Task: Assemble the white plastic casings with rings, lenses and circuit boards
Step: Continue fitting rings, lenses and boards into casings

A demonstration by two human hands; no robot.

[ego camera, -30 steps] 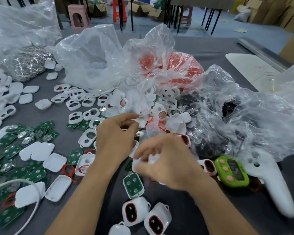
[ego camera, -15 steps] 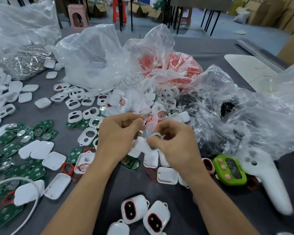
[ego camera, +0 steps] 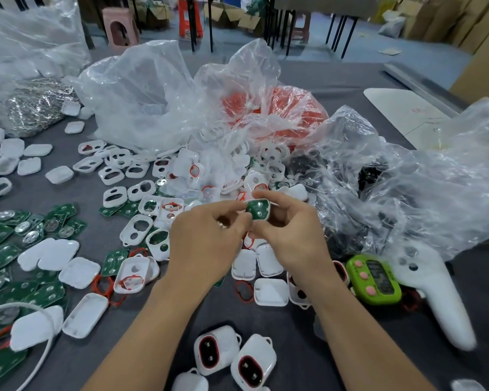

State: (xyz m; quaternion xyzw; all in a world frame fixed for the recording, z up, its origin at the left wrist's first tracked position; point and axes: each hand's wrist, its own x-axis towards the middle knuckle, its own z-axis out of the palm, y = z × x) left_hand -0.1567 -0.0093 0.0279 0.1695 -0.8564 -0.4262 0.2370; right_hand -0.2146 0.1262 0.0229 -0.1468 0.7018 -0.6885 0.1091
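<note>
Up and left of the green timer (ego camera: 374,279): white casing (ego camera: 266,213) held above the table, circuit board (ego camera: 256,208) seated in it, green face toward the camera
Hands: brought together on the casing
Right hand (ego camera: 288,235): thumb and forefinger pinch its timer-side edge; the nearer, carrying hand
Left hand (ego camera: 206,241): curled fingertips pinch the edge away from the timer
Long axis: too foreshortened to tell
Back covers (ego camera: 271,292): on the table just left of the timer, below the hands
Likely next: a short drop toward those covers, closest for the right hand
</note>
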